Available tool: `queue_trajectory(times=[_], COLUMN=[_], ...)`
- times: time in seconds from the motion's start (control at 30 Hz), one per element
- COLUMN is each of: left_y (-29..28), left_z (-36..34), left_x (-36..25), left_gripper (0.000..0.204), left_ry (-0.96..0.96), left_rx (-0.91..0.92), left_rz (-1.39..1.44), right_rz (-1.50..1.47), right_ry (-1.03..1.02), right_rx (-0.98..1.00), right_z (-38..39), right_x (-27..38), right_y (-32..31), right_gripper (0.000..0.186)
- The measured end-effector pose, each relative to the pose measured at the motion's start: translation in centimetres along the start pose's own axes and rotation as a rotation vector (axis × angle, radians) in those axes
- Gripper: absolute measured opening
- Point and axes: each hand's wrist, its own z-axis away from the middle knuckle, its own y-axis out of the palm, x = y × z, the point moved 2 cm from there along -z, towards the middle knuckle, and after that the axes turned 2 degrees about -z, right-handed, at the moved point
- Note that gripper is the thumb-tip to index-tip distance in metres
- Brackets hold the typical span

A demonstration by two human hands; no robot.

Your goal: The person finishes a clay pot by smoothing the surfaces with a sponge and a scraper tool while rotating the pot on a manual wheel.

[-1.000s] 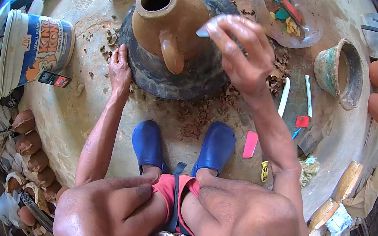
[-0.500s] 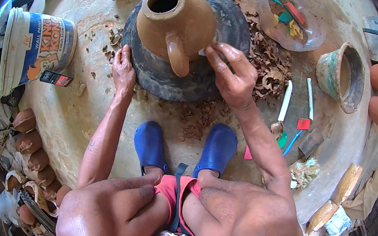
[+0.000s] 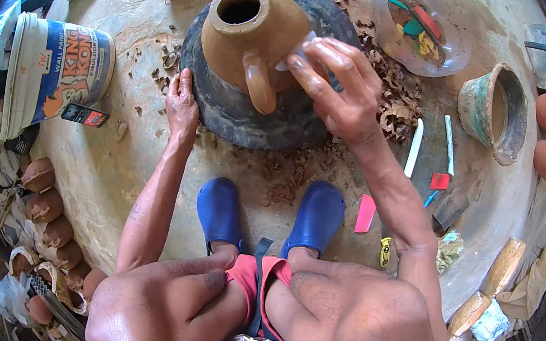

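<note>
A brown clay pot [image 3: 279, 28] with a round mouth and a loop handle [image 3: 258, 83] on its near side stands on a dark round turntable [image 3: 240, 129]. A thin whitish flat scraper [image 3: 281, 66] is pinched in my right hand [image 3: 345, 84], against the pot's right wall beside the handle. Much of the scraper is hidden behind my fingers. My left hand [image 3: 182, 108] lies along the turntable's left edge, its fingers stretched out and holding nothing.
Clay shavings [image 3: 393, 110] lie right of the turntable, near a clear basin [image 3: 450, 59] of coloured pieces. Farther right stands a green-stained pot [image 3: 482, 104]. A paint bucket [image 3: 26, 72] and a phone [image 3: 84, 114] are at left. White strips [image 3: 415, 147] and a pink card [image 3: 365, 214] lie by my right arm.
My right hand has moved slightly up the pot's side with its fingers more raised, and more of the scraper shows. My left hand stays at the turntable's edge. The view has shifted slightly.
</note>
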Motion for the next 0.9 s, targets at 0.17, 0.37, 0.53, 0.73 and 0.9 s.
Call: queue_trajectory(times=[0.17, 0.37, 0.53, 0.73, 0.9], left_y=[0.2, 0.4, 0.9, 1.4, 0.0], left_z=[0.4, 2.4, 8.2, 13.5, 9.2], left_x=[0.7, 2.8, 1.1, 0.1, 1.2], left_gripper=[0.061, 0.065, 0.064, 0.056, 0.055], left_ry=[0.004, -0.121, -0.385, -0.577, -0.546], left_rx=[-0.047, -0.006, 0.195, 0.424, 0.368], left_rz=[-0.004, 0.098, 0.394, 0.496, 0.537], right_rz=[-0.032, -0.052, -0.086, -0.24, -0.393], right_ry=[0.237, 0.551, 0.896, 1.283, 1.351], right_rx=[0.002, -0.13, -0.333, -0.115, -0.193], right_z=[4.5, 5.6, 4.1, 4.3, 2.3], right_x=[2.7, 3.7, -0.3, 1.5, 4.0], right_y=[0.9, 1.3, 2.5, 3.4, 2.7], right_gripper=[0.036, 0.034, 0.019, 0.017, 0.021])
